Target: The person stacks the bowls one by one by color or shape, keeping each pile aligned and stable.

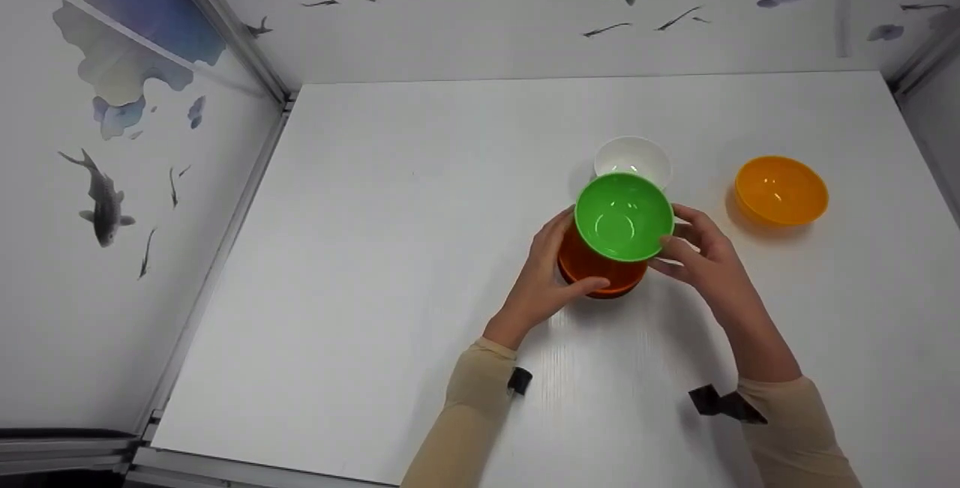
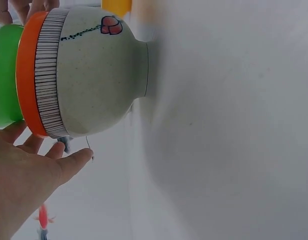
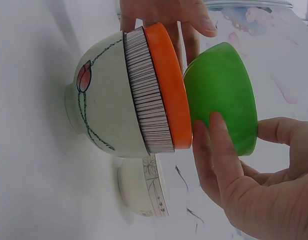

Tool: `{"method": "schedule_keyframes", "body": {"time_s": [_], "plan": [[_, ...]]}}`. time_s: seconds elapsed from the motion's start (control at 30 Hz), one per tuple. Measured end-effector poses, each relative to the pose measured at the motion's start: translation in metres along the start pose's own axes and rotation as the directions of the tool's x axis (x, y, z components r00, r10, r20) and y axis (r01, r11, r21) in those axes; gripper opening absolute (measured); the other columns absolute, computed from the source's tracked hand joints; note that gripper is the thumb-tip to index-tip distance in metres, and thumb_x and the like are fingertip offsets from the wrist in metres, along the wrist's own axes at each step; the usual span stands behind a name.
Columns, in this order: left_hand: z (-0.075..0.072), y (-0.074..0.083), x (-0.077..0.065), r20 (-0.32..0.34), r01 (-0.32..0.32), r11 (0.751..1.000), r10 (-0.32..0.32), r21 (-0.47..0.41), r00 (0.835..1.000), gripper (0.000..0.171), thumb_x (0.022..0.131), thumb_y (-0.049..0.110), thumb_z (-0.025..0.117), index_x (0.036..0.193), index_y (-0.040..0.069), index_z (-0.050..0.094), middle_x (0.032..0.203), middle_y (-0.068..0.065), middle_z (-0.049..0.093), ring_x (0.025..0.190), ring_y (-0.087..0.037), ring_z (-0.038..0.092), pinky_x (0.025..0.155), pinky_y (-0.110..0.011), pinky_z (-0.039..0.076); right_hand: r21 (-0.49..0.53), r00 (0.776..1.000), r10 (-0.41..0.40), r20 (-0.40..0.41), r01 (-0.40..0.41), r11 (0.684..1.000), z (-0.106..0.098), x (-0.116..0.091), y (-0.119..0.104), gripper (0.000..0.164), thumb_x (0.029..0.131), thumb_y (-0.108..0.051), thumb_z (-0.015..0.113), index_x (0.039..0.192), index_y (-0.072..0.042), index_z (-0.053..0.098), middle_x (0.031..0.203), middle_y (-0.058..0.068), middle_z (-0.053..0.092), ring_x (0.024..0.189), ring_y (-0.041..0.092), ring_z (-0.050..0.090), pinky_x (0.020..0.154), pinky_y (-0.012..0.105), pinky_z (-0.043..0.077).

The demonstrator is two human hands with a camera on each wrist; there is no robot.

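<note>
My right hand (image 1: 705, 263) pinches a small green bowl (image 1: 625, 217) by its side, thumb and fingers apart around the wall. The green bowl (image 3: 224, 95) tilts close over an orange bowl (image 3: 169, 85). This orange bowl sits nested in a larger pale bowl (image 3: 106, 100) with a black-lined band and a painted red flower, standing on the table. My left hand (image 1: 544, 274) is at the left of these nested bowls, its fairly straight fingers (image 2: 31, 142) right at the orange rim. From the head view, the green bowl hides part of the orange bowl's inside.
A white bowl (image 1: 637, 158) stands just behind the green one, partly covered by it. Farther right is a yellow-orange bowl (image 1: 781, 192). Panels with painted fish (image 1: 105, 199) border the white table (image 1: 375, 248) at the left and back.
</note>
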State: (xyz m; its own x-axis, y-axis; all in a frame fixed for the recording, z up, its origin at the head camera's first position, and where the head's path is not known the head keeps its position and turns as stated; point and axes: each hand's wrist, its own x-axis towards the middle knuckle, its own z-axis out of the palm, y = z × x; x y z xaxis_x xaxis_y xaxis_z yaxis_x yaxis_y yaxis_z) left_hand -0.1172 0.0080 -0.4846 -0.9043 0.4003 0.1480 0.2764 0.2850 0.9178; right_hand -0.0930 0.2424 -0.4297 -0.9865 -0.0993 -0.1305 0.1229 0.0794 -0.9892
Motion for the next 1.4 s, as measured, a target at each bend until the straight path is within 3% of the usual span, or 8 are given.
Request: {"method": "schedule_keyframes", "body": {"time_s": [0.33, 0.7, 0.83, 1.07, 1.23, 1.33, 1.4], "plan": [[0.003, -0.002, 0.000, -0.018, 0.008, 0.999, -0.009, -0.049, 1.000, 0.094, 0.084, 0.041, 0.079, 0.158, 0.028, 0.022, 0.159, 0.010, 0.031, 0.145, -0.012, 0.030, 0.117, -0.037, 0.040, -0.038, 1.000, 0.004, 0.011, -0.003, 0.999, 0.001, 0.001, -0.001, 0.057, 0.103, -0.021, 0.054, 0.152, -0.003, 0.030, 0.128, 0.010, 0.048, 0.099, 0.004, 0.067, 0.084, 0.020, 0.059], [0.002, -0.003, 0.001, -0.082, 0.038, 0.999, -0.041, -0.033, 0.996, 0.084, 0.089, 0.035, 0.075, 0.156, 0.018, 0.028, 0.158, 0.001, 0.037, 0.149, -0.014, 0.032, 0.123, -0.040, 0.032, -0.151, 0.996, -0.034, 0.081, 0.046, 0.988, 0.005, -0.001, -0.002, 0.062, 0.100, -0.018, 0.061, 0.153, -0.004, 0.032, 0.141, 0.023, 0.046, 0.103, 0.004, 0.065, 0.087, 0.021, 0.059], [0.001, -0.003, 0.000, -0.088, 0.045, 0.998, -0.048, -0.033, 0.995, 0.083, 0.089, 0.036, 0.075, 0.156, 0.019, 0.029, 0.158, 0.002, 0.037, 0.149, -0.014, 0.032, 0.122, -0.038, 0.034, -0.253, 0.995, -0.055, 0.081, 0.074, 0.965, 0.006, -0.003, -0.001, 0.069, 0.096, -0.018, 0.067, 0.155, -0.009, 0.032, 0.143, 0.020, 0.049, 0.104, 0.002, 0.062, 0.085, 0.015, 0.057], [0.001, -0.004, -0.001, -0.097, 0.050, 0.999, -0.051, -0.010, 0.994, 0.081, 0.090, 0.041, 0.073, 0.156, 0.023, 0.029, 0.158, 0.005, 0.037, 0.150, -0.013, 0.030, 0.124, -0.042, 0.029, -0.390, 0.985, -0.167, 0.041, 0.170, 0.905, 0.009, -0.004, 0.003, 0.078, 0.087, -0.017, 0.078, 0.153, -0.013, 0.038, 0.134, 0.014, 0.056, 0.105, 0.011, 0.059, 0.086, 0.009, 0.052], [0.002, -0.007, -0.002, -0.096, 0.042, 0.999, -0.042, 0.008, 0.995, 0.082, 0.090, 0.042, 0.072, 0.157, 0.024, 0.029, 0.159, 0.005, 0.036, 0.150, -0.014, 0.030, 0.124, -0.044, 0.030, -0.463, 0.977, -0.214, 0.000, 0.190, 0.866, 0.011, -0.004, 0.006, 0.076, 0.085, -0.020, 0.080, 0.151, -0.013, 0.042, 0.137, 0.012, 0.052, 0.112, 0.019, 0.056, 0.089, 0.005, 0.047], [0.003, -0.009, -0.002, -0.093, 0.038, 0.999, -0.037, 0.016, 0.995, 0.084, 0.089, 0.042, 0.073, 0.158, 0.024, 0.027, 0.160, 0.004, 0.035, 0.151, -0.014, 0.030, 0.124, -0.044, 0.030, -0.472, 0.977, -0.213, -0.015, 0.181, 0.863, 0.011, -0.004, 0.009, 0.073, 0.085, -0.021, 0.081, 0.149, -0.015, 0.045, 0.136, 0.013, 0.049, 0.116, 0.027, 0.056, 0.092, 0.009, 0.049], [0.003, -0.011, -0.002, -0.089, 0.038, 0.999, -0.037, 0.017, 0.995, 0.085, 0.090, 0.042, 0.072, 0.158, 0.023, 0.026, 0.161, 0.003, 0.034, 0.151, -0.014, 0.029, 0.124, -0.043, 0.029, -0.477, 0.977, -0.213, -0.022, 0.177, 0.861, 0.011, -0.004, 0.011, 0.072, 0.085, -0.021, 0.080, 0.148, -0.016, 0.046, 0.137, 0.013, 0.047, 0.119, 0.029, 0.056, 0.096, 0.020, 0.054]]}}
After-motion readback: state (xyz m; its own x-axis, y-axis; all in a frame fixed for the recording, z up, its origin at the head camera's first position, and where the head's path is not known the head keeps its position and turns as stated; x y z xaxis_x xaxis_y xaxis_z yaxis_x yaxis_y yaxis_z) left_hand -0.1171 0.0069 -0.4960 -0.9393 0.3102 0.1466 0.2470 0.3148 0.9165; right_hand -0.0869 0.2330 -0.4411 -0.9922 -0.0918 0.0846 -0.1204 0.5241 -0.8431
